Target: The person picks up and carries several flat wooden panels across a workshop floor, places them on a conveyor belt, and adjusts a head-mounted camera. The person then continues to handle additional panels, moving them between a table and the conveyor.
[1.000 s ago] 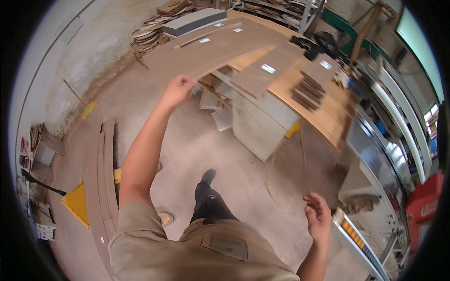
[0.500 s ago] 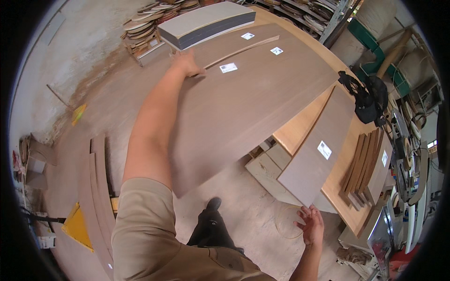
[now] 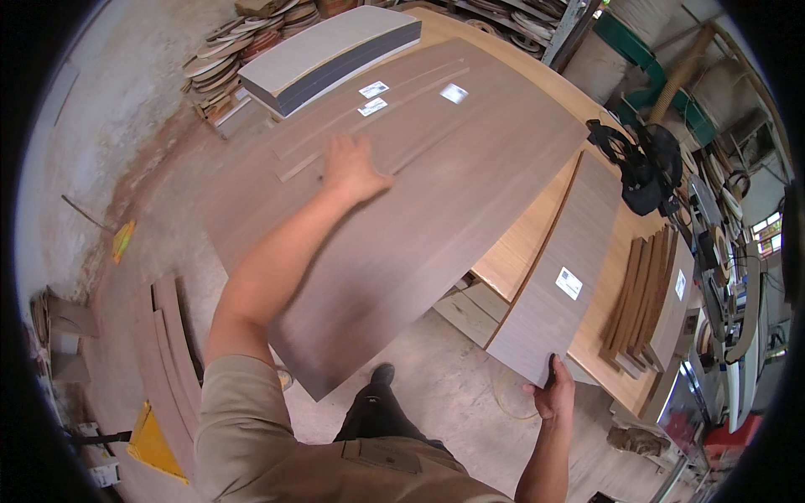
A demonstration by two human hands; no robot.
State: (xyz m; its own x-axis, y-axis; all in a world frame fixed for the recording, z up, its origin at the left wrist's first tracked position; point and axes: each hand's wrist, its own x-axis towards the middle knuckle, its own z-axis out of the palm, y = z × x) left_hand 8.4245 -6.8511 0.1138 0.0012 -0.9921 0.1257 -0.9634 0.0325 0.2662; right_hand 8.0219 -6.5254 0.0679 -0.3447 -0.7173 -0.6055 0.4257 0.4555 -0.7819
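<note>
A large brown wood-grain panel (image 3: 419, 226) slopes across the table, its near corner reaching past the table edge. My left hand (image 3: 352, 172) lies over it, slightly blurred, its thumb stretched away from the fingers. Close to the fingers runs a thin, pale wooden strip (image 3: 298, 168), partly hidden by the hand. Several white labels (image 3: 454, 93) mark the brown surface. At the near end of a narrower wood-grain panel (image 3: 579, 226), my right hand (image 3: 555, 392) touches the edge with its fingers, thumb apart. The undersides of its fingers are hard to see.
A stack of curved grey-topped pieces (image 3: 335, 50) sits at the back left. On the right lie several brown wooden strips (image 3: 641, 293) and a black strap bundle (image 3: 650, 172). Curved boards (image 3: 176, 344) and a yellow triangular piece (image 3: 155, 444) occupy the floor at left.
My left hand has moved from the thin strip's near end toward the middle of the large panel. My right hand has risen to touch the narrower panel's end. The view has shifted slightly.
</note>
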